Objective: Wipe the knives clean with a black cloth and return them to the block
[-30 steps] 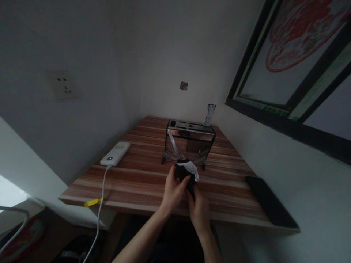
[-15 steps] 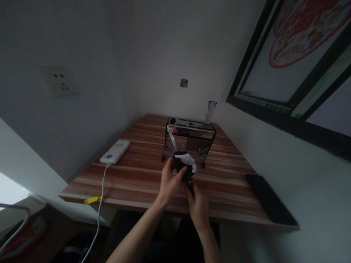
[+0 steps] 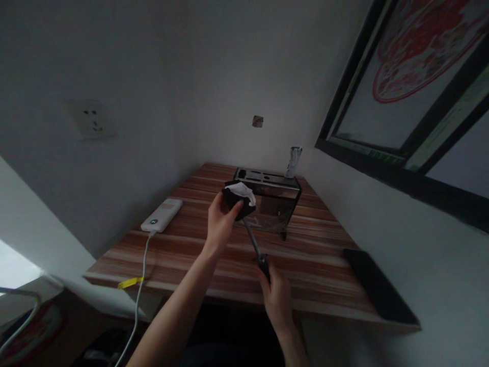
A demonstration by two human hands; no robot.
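My left hand (image 3: 221, 219) is closed around a black pad or cloth (image 3: 234, 204) with a crumpled white lining (image 3: 241, 190) showing on top. My right hand (image 3: 275, 290) grips the black handle of a tool with a long narrow metal shaft (image 3: 251, 237). I cannot tell whether that shaft is a knife blade or a rod. It slants up and left, and its upper end is hidden at the black pad. Behind the pad stands a knife rack (image 3: 273, 209) with a slotted top and clear, glossy sides. An upright item in shiny wrap (image 3: 293, 162) sticks out of the rack's right end.
On the left of the wood-grain table (image 3: 183, 260) lies a white power bank (image 3: 162, 215), its white cable (image 3: 141, 285) hanging over the front edge by a yellow tag (image 3: 130, 283). A black phone (image 3: 380, 285) lies at the right edge. Walls close in the back and sides.
My left hand has moved up and left with the black pad, away from the handle. More of the shaft now shows below the pad, and its tip no longer shows above it.
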